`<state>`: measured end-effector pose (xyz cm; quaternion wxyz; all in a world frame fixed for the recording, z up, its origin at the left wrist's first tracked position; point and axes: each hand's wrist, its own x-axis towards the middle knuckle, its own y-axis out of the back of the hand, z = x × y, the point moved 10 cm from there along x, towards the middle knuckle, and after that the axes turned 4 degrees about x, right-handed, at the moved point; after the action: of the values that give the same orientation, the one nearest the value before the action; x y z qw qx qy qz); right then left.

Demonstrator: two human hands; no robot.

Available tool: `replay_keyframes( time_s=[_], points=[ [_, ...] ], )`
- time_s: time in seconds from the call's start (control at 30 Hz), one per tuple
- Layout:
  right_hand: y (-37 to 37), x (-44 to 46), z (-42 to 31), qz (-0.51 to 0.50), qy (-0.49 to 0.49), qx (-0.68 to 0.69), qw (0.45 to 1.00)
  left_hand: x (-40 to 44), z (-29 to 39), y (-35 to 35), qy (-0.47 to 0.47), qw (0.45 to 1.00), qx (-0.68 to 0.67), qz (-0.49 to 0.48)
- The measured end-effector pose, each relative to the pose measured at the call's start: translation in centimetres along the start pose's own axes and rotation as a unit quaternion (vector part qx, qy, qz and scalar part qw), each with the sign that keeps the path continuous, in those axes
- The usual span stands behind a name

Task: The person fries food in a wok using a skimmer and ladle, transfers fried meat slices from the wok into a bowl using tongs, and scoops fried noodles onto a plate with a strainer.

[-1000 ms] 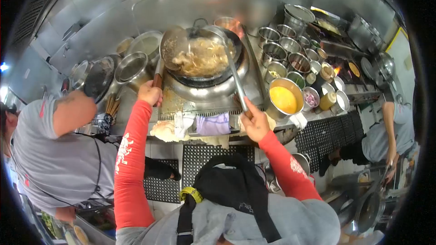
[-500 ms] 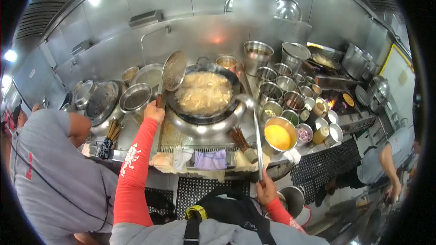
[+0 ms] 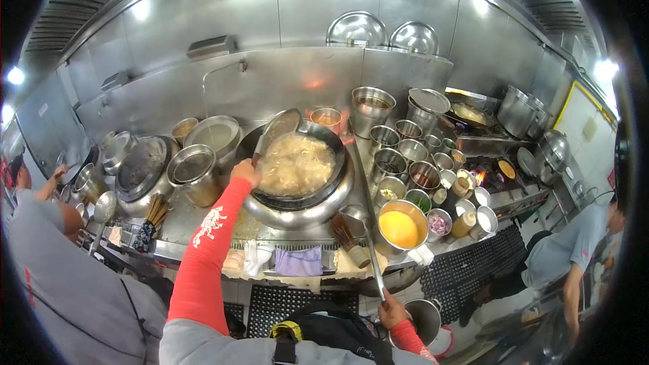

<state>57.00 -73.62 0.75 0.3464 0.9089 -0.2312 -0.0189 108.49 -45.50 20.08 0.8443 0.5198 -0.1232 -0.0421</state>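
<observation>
My left hand (image 3: 245, 173) is closed round the handle of a round strainer (image 3: 281, 125), whose perforated bowl tilts over the upper left rim of a black wok (image 3: 326, 196). Pale food (image 3: 296, 165) lies in bubbling, cloudy liquid inside that wok. My right hand (image 3: 392, 312), low and to the right, grips the end of a long metal ladle (image 3: 371, 247); its bowl is beside the pot of yellow liquid (image 3: 399, 230). A bundled brush (image 3: 349, 240) lies just left of the ladle.
Metal containers (image 3: 410, 151) with ingredients stand right of the wok. Folded cloths (image 3: 298, 261) hang along the counter's front edge. At the left, a co-worker (image 3: 74, 277) stands close beside me; another person (image 3: 568, 247) is at the far right. A flame (image 3: 480, 177) burns on the right stove.
The strainer has moved from beside the wok to over its left rim. My right hand and ladle have moved lower and away from the wok. The view has tilted upward.
</observation>
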Motion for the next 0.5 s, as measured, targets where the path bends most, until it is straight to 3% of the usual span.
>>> replay_keyframes(
  time_s=[0.23,0.33,0.5],
  points=[
    [-1.4,-0.1,3.8,-0.037,-0.048,-0.078,0.995,-4.3,6.5,-0.5,-0.167,0.978,0.126,0.007],
    [-1.6,0.0,4.1,-0.029,-0.047,-0.085,0.995,-6.4,6.7,0.0,-0.178,0.966,0.19,-0.013],
    [-1.6,0.3,3.8,-0.025,-0.081,-0.115,0.99,-9.5,4.9,2.3,-0.202,0.965,0.166,-0.004]
  ],
)
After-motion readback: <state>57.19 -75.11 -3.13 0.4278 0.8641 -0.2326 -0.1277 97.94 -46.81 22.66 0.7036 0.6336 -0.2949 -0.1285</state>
